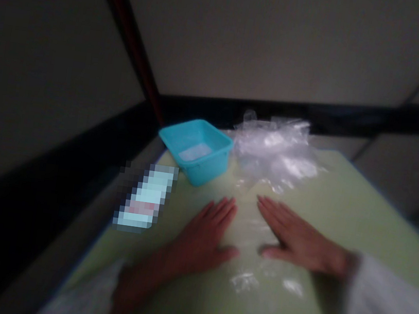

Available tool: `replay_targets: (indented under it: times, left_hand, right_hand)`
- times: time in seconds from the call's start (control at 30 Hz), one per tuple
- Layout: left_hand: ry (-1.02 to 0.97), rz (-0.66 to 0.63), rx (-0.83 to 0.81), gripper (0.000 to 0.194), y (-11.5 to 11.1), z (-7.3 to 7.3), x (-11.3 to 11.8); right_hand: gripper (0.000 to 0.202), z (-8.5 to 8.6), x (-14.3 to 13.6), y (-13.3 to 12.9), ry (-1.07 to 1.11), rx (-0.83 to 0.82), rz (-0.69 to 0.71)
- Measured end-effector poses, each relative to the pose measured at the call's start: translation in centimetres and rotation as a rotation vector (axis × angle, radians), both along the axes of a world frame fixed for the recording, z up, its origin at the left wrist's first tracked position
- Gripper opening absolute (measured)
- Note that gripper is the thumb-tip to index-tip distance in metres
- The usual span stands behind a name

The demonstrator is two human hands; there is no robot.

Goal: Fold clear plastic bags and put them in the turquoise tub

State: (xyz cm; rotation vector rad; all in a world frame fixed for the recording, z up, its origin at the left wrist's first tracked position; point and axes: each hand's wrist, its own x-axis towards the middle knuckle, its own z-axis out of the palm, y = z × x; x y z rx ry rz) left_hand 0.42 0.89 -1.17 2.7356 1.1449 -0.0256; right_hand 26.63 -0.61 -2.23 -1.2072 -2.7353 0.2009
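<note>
A clear plastic bag lies flat on the yellow-green table top, its outline hard to make out. My left hand rests palm down at the bag's left side, fingers stretched forward and thumb apart. Opposite it, my right hand is also palm down with straight fingers, reaching in from the right over the bag. Both hands are spread and hold nothing. Beyond the fingertips sits a loose heap of clear plastic bags.
A turquoise plastic basin with something whitish inside stands at the back left. Nearer along the left edge lies a pixelated pale rectangular object. Walls with a dark band close off the far and left sides.
</note>
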Motion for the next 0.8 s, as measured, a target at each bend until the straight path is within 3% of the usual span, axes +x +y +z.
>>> replay_targets:
  times: [0.27,0.4,0.53,0.67,0.8]
  left_hand:
    - [-0.013,0.068,0.011,0.084,0.2,-0.5,-0.8]
    - [-0.063,0.148,0.032,0.083,0.8,-0.1,-1.3]
    - [-0.139,0.133,0.099,0.080,1.0,-0.2,-1.2]
    - [-0.161,0.066,0.101,0.079,0.6,-0.9,-1.0]
    - [-0.111,0.022,0.044,0.080,0.3,-1.1,-0.8]
  right_hand:
    - [0.095,0.3,0.8,0.4,0.022,-0.087,-0.004]
    - [0.097,2.1,0.5,0.1,0.047,-0.194,0.002]
    - [0.097,3.5,-1.6,-1.7,0.114,-0.173,0.016]
    - [0.103,2.8,-3.7,-4.2,0.136,-0.135,0.045]
    - [0.104,1.4,-4.1,-5.2,0.098,-0.140,0.022]
